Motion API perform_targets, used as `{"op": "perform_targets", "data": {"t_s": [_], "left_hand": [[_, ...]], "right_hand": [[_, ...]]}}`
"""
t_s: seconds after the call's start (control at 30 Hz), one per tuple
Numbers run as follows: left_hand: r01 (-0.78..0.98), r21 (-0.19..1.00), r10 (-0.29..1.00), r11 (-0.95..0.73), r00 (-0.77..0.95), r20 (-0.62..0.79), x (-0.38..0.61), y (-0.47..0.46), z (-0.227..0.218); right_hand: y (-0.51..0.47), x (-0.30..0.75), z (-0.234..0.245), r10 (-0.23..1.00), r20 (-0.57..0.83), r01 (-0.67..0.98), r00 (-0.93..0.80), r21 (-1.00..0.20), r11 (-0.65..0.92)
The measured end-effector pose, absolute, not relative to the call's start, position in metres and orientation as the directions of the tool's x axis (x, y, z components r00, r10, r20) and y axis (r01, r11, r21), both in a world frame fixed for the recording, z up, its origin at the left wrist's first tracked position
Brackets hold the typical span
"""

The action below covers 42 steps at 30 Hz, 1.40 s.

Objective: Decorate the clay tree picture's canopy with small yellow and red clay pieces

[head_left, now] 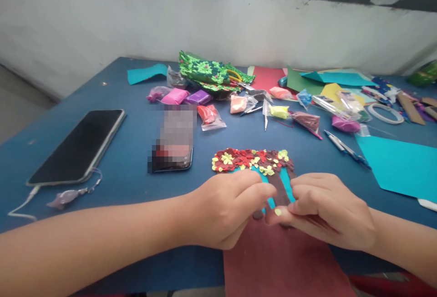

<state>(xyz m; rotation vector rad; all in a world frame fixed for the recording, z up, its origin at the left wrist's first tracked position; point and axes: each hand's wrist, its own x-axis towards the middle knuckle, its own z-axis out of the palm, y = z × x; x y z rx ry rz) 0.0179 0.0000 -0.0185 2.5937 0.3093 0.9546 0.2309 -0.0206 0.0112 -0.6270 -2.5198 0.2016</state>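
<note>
My left hand (pixel 227 208) and my right hand (pixel 326 210) meet over a clay picture of a tree (pixel 254 163) with a brown trunk, red and yellow-green leaves and a teal ground. My right hand's fingers are curled, and a tiny yellow-green bit of clay (pixel 277 212) rests on a fingertip. My left hand's fingers are pinched together right beside that bit; I cannot see whether they grip it. A dark red sheet (pixel 280 265) lies under both hands at the near edge.
A black phone (pixel 78 144) with a cable lies at the left and a second phone (pixel 174 140) in the middle of the blue table (pixel 136 183). Behind are several bags of coloured clay (pixel 208 115), a green clay piece (pixel 208 72), coloured papers, a pen (pixel 344 148) and a teal sheet (pixel 399 163).
</note>
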Motion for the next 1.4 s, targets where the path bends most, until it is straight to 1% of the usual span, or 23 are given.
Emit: {"op": "perform_targets", "data": {"t_s": [0.1,0.23,0.37,0.5,0.8,0.9,1.0,1.13,1.17,1.2,1.27,1.3,1.33,1.4], "left_hand": [[0.071,0.432,0.343,-0.899,0.727,0.595,0.018,-0.002,-0.019],[0.074,0.406,0.327,-0.911,0.729,0.601,0.018,-0.003,-0.021],[0.065,0.437,0.349,-0.897,0.71,0.612,0.018,-0.003,-0.021],[0.067,0.408,0.336,-0.91,0.694,0.636,0.018,-0.003,-0.019],[0.05,0.396,0.314,-0.917,0.705,0.636,0.019,-0.003,-0.019],[0.054,0.403,0.321,-0.914,0.704,0.633,0.019,-0.003,-0.019],[0.053,0.424,0.337,-0.904,0.698,0.632,0.018,-0.003,-0.019],[0.031,0.521,0.403,-0.853,0.674,0.619,0.018,-0.003,-0.02],[0.041,0.542,0.43,-0.839,0.66,0.616,0.018,-0.003,-0.02],[0.057,0.557,0.457,-0.828,0.643,0.614,0.018,-0.003,-0.021],[0.095,0.566,0.499,-0.819,0.606,0.619,0.019,-0.003,-0.023],[0.109,0.567,0.513,-0.816,0.59,0.624,0.02,-0.003,-0.024],[0.119,0.569,0.523,-0.813,0.579,0.626,0.021,-0.003,-0.024],[0.131,0.569,0.533,-0.812,0.564,0.631,0.022,-0.002,-0.025]], "right_hand": [[-0.021,0.229,0.012,0.485,0.471,0.385,-0.737,-0.298,0.874],[-0.022,0.223,0.013,0.562,0.534,0.428,-0.631,-0.365,0.827],[-0.021,0.222,0.012,0.605,0.532,0.482,-0.593,-0.367,0.796],[-0.02,0.222,0.012,0.625,0.517,0.52,-0.585,-0.352,0.778],[-0.016,0.22,0.009,0.635,0.5,0.518,-0.589,-0.37,0.772],[-0.016,0.22,0.008,0.637,0.494,0.532,-0.592,-0.355,0.769],[-0.015,0.22,0.009,0.636,0.487,0.526,-0.599,-0.36,0.771],[-0.015,0.221,0.013,0.603,0.495,0.455,-0.625,-0.397,0.797],[-0.015,0.222,0.014,0.59,0.511,0.458,-0.625,-0.373,0.807],[-0.015,0.224,0.014,0.572,0.534,0.473,-0.623,-0.325,0.819],[-0.017,0.229,0.013,0.51,0.58,0.509,-0.635,-0.182,0.841],[-0.018,0.232,0.012,0.474,0.581,0.516,-0.662,-0.106,0.85],[-0.019,0.235,0.012,0.446,0.562,0.513,-0.697,-0.044,0.858],[-0.023,0.24,0.01,0.411,0.496,0.484,-0.765,0.021,0.875]]}}
